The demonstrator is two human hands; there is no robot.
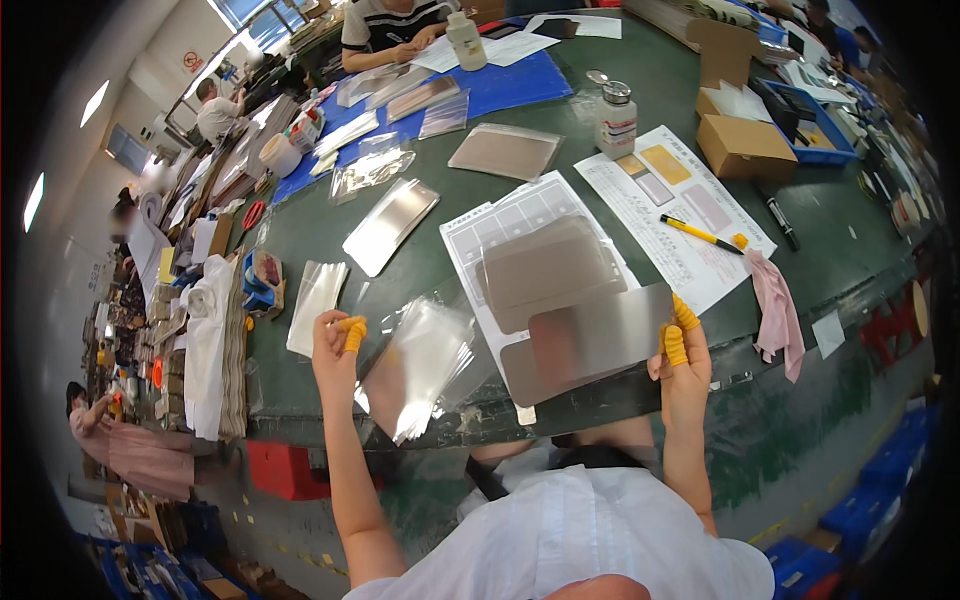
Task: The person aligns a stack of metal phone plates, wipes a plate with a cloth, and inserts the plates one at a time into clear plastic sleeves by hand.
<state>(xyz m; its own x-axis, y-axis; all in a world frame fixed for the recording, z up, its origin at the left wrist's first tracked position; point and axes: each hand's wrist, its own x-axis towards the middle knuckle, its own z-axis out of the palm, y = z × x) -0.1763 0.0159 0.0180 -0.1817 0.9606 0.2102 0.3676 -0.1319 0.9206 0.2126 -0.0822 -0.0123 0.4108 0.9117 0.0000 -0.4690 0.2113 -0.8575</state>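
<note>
My right hand (pixel 685 352), yellow finger cots on its thumb and a finger, grips the right edge of a shiny rounded metal plate (pixel 605 335). The plate is held tilted above a stack of similar plates (pixel 550 270), which lies on a printed sheet (pixel 470 235). My left hand (pixel 335 350), also in yellow finger cots, is raised with thumb and finger drawn together. Whether anything thin is between them cannot be made out. Beside it lie a fanned pile of clear plastic sleeves (pixel 420 365) and a smaller bundle of clear sleeves (pixel 318 305).
Beyond are bagged plates (pixel 505 150), a bare plate (pixel 390 228), a pump bottle (pixel 617 120) and a second printed sheet (pixel 690 265) with a yellow pen (pixel 700 234). A pink cloth (pixel 776 310) hangs over the right edge. A co-worker (pixel 400 30) sits across the table.
</note>
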